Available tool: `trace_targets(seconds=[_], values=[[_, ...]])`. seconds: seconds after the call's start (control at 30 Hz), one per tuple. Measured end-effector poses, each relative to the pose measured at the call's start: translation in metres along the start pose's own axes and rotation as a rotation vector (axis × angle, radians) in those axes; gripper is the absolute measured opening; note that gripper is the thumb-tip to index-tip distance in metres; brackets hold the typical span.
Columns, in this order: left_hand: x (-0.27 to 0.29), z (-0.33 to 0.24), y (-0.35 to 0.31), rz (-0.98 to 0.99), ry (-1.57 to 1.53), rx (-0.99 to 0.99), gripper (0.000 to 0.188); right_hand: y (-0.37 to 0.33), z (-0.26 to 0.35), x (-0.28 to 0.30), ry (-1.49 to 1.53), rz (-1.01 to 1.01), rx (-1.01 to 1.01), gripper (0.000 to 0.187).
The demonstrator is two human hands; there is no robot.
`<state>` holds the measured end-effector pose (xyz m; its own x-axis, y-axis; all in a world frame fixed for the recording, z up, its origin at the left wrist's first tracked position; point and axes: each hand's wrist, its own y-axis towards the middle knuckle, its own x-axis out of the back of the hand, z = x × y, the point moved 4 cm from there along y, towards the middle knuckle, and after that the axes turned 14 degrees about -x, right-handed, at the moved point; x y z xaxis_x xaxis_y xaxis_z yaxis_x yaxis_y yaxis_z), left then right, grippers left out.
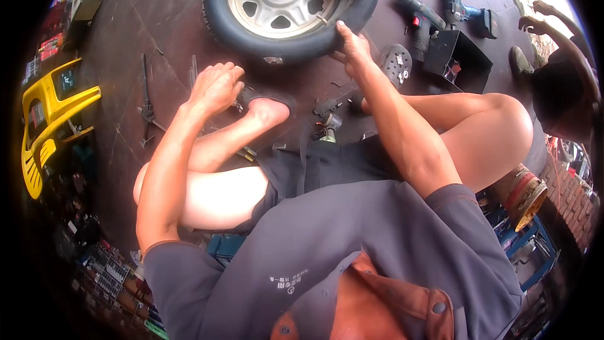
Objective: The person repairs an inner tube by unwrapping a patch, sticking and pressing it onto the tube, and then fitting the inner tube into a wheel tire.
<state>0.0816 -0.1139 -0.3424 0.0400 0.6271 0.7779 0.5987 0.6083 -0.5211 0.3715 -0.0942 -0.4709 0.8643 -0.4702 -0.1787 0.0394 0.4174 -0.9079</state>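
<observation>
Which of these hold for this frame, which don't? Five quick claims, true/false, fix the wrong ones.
1. The right hand touches the black tire. True.
2. The left hand lies on the metal rim. False: the left hand is off the rim, near the tire's lower left edge.
3. The yellow chair is on the picture's left. True.
4. The black box is beside the yellow chair. False: the black box is on the right, by the power tools.
5. The metal rim sits inside the black tire. True.
</observation>
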Motion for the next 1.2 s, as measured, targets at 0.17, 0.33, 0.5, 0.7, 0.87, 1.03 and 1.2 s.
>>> trace_targets(seconds=[0.17, 0.33, 0.5, 0.7, 0.87, 1.03, 1.2], values=[[0.077, 0.122, -0.095, -0.087, 0.089, 0.254, 0.032, -0.019, 0.005, -0.051, -0.642, -0.722, 0.532, 0.078], [0.048, 0.284, -0.223, -0.644, -0.197, 0.570, 0.028, -0.048, -0.049, -0.188, -1.323, -0.497, 1.230, 0.075], [-0.172, 0.352, -0.264, -1.048, -0.809, 0.838, 0.024, -0.046, -0.126, -0.287, -1.853, -0.264, 1.114, 0.082], [-0.413, 0.296, -0.264, -0.859, -1.251, 0.944, 0.022, -0.027, -0.182, -0.378, -2.067, -0.055, 0.918, 0.078], [-0.446, 0.287, -0.294, -0.949, -1.430, 0.896, 0.020, -0.023, -0.264, -0.397, -2.158, -0.006, 0.768, 0.074], [-0.474, 0.267, -0.335, -1.022, -1.216, 1.075, 0.017, -0.032, -0.314, -0.402, -2.040, -0.083, 0.870, 0.069], [-0.536, 0.267, -0.354, -1.168, -1.210, 1.236, 0.026, -0.035, -0.333, -0.384, -2.064, -0.062, 0.904, 0.064]])
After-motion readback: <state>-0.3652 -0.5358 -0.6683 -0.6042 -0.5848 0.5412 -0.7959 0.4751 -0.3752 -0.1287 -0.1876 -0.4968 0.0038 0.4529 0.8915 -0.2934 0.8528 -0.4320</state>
